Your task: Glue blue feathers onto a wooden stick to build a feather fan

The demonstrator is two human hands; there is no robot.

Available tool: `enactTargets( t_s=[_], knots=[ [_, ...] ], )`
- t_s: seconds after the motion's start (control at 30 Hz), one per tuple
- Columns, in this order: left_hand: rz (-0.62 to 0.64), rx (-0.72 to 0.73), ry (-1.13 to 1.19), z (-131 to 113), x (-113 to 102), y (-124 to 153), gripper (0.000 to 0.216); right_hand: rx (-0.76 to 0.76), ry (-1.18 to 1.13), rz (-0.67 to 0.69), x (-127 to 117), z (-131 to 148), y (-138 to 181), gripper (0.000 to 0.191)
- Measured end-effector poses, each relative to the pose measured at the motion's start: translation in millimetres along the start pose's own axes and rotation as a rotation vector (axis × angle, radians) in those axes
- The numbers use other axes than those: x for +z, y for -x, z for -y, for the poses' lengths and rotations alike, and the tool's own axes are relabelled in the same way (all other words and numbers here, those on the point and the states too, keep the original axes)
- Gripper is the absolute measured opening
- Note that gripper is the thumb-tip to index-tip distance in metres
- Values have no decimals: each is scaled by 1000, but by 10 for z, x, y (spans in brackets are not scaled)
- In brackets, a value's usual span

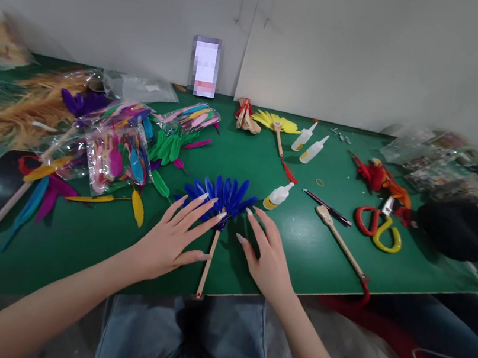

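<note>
The blue fan [224, 193] lies flat on the green table [90, 240], its stick [207, 265] between both hands. The left hand [169, 240] is open and its spread fingertips touch the feathers. The right hand [267, 258] is open too, just beside the fan, near a glue bottle [278, 195].

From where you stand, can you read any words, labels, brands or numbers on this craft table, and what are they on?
No text can be read anywhere in this view.
On the upright card against the wall: blurred out, unreadable.
On the glue bottle beside the blue feather fan: a yellowish label, too small to read.
On the clear packets at the far right: print too blurred to read.
</note>
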State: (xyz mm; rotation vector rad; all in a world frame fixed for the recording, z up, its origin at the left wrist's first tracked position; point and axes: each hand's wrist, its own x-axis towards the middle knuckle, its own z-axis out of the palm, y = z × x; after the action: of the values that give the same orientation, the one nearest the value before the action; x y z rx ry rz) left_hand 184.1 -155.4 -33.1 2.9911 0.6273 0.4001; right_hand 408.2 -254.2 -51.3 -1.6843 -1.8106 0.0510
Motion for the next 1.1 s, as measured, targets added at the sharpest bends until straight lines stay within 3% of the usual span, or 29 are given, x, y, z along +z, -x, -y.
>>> enactTargets(
  t_s=[0.17,0.47,1.1],
  knots=[
    [-2,24,0,-43,39,-5,71,35,67,106,38,4,26,62],
    [25,32,-11,-37,55,2,70,36,138,232,25,24,-16,61],
    [21,36,19,-27,71,16,72,-17,202,276,43,36,-45,59]
  ],
)
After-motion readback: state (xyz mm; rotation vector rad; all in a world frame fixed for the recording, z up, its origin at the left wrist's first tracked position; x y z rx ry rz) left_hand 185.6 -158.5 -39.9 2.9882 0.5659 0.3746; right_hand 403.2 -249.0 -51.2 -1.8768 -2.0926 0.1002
